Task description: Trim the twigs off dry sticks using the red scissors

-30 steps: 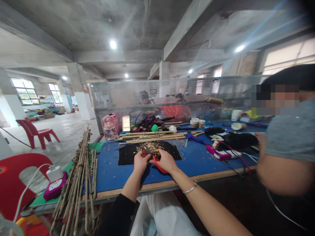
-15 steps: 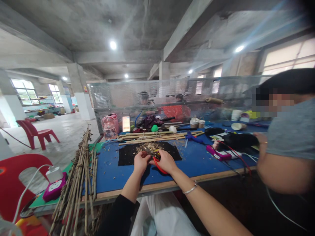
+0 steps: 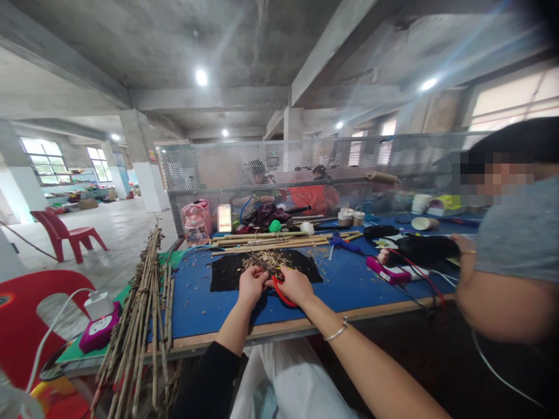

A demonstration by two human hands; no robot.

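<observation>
My right hand (image 3: 294,284) grips red-handled shears (image 3: 279,291) over a black cloth (image 3: 227,278) on the blue table (image 3: 349,285). My left hand (image 3: 252,285) is closed around a small piece right beside the blades; the piece itself is too small to make out. A heap of wood shavings (image 3: 267,259) lies on the cloth just beyond both hands. Long bamboo sticks (image 3: 271,241) lie across the table behind the cloth.
A bundle of rough sticks (image 3: 144,314) leans over the table's left end by a pink power strip (image 3: 99,326). A person in a grey shirt (image 3: 515,233) sits close on the right. A pink bottle (image 3: 194,226), blue tool (image 3: 345,243) and mesh screen (image 3: 305,169) stand further back.
Both hands stay together over the cloth with the shears; the view has shifted slightly. The person on the right has moved their head a little.
</observation>
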